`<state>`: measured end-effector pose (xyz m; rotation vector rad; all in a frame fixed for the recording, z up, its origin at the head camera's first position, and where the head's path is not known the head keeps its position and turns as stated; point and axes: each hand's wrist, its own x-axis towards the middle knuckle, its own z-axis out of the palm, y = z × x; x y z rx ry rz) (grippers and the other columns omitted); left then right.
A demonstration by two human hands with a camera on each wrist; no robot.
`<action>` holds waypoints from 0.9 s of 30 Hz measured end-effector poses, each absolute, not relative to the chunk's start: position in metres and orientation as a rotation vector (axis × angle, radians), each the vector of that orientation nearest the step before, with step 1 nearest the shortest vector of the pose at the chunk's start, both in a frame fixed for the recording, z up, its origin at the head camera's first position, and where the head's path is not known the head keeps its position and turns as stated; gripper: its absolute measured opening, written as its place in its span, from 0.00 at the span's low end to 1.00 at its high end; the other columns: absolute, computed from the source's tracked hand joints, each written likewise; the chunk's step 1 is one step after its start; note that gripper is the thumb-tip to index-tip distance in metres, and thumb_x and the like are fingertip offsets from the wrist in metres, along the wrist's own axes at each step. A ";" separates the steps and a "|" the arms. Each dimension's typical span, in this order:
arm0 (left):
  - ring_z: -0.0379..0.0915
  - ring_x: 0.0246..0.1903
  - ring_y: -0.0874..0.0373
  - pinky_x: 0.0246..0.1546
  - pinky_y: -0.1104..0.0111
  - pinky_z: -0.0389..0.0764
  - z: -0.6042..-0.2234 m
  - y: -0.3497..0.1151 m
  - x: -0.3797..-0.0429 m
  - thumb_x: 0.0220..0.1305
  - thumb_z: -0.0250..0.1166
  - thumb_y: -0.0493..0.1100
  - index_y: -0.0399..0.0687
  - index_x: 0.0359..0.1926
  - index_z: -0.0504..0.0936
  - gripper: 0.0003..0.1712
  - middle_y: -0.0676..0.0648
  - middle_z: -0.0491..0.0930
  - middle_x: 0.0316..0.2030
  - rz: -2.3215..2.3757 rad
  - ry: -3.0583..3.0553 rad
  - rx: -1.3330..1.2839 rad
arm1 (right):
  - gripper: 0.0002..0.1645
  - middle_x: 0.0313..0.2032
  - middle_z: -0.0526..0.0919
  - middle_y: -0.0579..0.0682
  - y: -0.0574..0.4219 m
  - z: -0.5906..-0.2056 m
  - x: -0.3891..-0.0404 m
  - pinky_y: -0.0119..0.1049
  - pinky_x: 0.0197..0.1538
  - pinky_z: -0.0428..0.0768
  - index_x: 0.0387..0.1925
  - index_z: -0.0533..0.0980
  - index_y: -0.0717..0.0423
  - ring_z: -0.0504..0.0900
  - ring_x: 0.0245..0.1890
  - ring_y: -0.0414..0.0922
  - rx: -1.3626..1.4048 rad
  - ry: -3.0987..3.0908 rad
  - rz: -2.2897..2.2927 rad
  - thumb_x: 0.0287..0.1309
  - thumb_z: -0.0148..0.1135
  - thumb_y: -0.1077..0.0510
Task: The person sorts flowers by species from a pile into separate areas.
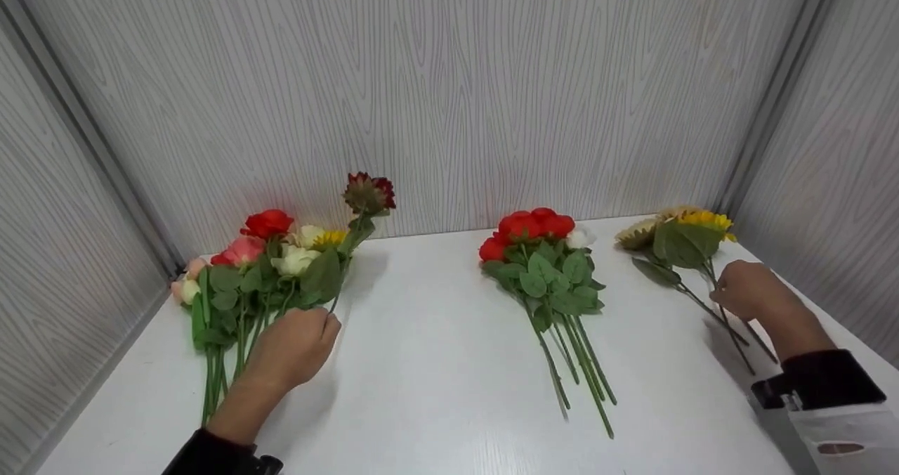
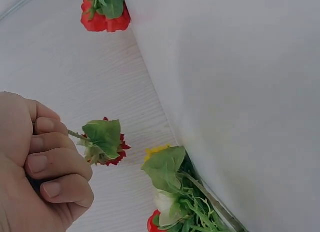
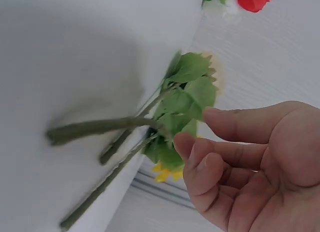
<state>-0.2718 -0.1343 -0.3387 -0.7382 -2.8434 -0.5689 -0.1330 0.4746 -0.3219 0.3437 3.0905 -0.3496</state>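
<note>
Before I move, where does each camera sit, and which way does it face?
Head: on the person's head, facing forward and down over the white table; left hand, right hand and dark sleeves show.
Left wrist: on that wrist, its picture sideways, facing past curled left fingers to the dark red flower and wall.
Right wrist: on that wrist, also sideways, facing past right fingers to flower stems.
Shared: the dark red flower shows in both head and left wrist views.
</note>
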 end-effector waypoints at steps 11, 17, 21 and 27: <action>0.46 0.14 0.63 0.14 0.70 0.51 -0.329 -0.101 -0.234 0.71 0.52 0.39 0.52 0.13 0.62 0.26 0.57 0.51 0.11 -0.506 -2.531 -0.926 | 0.13 0.30 0.85 0.57 0.376 -0.298 -0.137 0.39 0.30 0.75 0.40 0.83 0.68 0.80 0.28 0.48 0.178 3.487 -0.697 0.65 0.58 0.61; 0.39 0.14 0.69 0.14 0.76 0.44 -0.331 -0.077 -0.199 0.68 0.56 0.37 0.55 0.13 0.59 0.26 0.62 0.47 0.12 -0.468 -2.334 -1.094 | 0.14 0.23 0.82 0.47 0.305 -0.300 -0.124 0.30 0.19 0.70 0.36 0.84 0.57 0.73 0.18 0.37 -0.156 3.356 -1.113 0.60 0.53 0.70; 0.34 0.14 0.72 0.15 0.79 0.39 -0.332 -0.063 -0.173 0.63 0.60 0.37 0.56 0.13 0.59 0.25 0.62 0.47 0.11 -0.475 -2.143 -1.233 | 0.14 0.22 0.82 0.48 0.259 -0.306 -0.110 0.30 0.18 0.72 0.36 0.84 0.56 0.73 0.18 0.34 -0.588 3.149 -1.373 0.62 0.55 0.72; 0.32 0.13 0.72 0.16 0.80 0.35 -0.339 -0.047 -0.148 0.73 0.46 0.43 0.55 0.10 0.59 0.29 0.57 0.54 0.05 -0.458 -1.894 -1.379 | 0.15 0.33 0.81 0.63 0.211 -0.311 -0.088 0.31 0.24 0.78 0.55 0.76 0.66 0.74 0.23 0.33 -0.775 2.544 -1.756 0.73 0.51 0.63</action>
